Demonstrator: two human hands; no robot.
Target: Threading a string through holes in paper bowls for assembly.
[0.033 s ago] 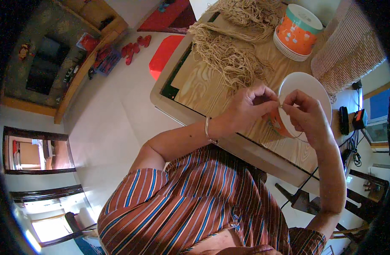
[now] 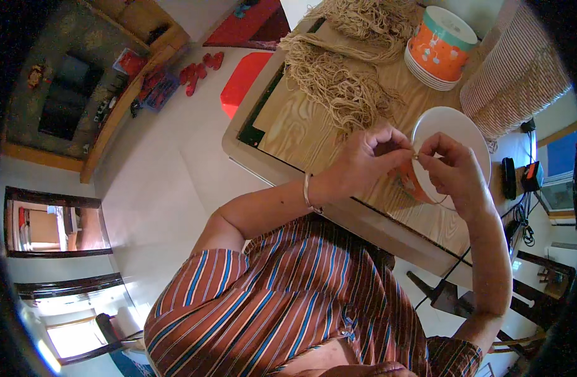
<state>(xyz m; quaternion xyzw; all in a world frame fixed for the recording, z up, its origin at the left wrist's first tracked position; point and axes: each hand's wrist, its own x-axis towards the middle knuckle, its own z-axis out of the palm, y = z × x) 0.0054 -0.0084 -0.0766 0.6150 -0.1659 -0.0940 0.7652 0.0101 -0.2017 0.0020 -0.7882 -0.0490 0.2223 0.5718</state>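
Note:
My left hand [image 2: 376, 152] and my right hand [image 2: 455, 169] meet over a paper bowl [image 2: 455, 122], white inside with an orange outer wall. Thumb and forefinger of each hand are pinched together. Between the fingertips shows a small pale bit of string [image 2: 416, 157], perhaps a knot; its exact form is too small to tell. A thin strand hangs below the right hand near the bowl's rim. To the left of the bowl, loose beige yarn [image 2: 348, 85] lies in tangled hanks on the wooden tabletop [image 2: 288, 125].
A stack of orange and green paper bowls [image 2: 440, 47] stands upside down at the back. Beside it on the right rises a large striped woven roll [image 2: 515, 75]. A black device [image 2: 532, 176] and cables [image 2: 521, 223] are at the right. A red stool [image 2: 244, 81] stands past the table's left edge.

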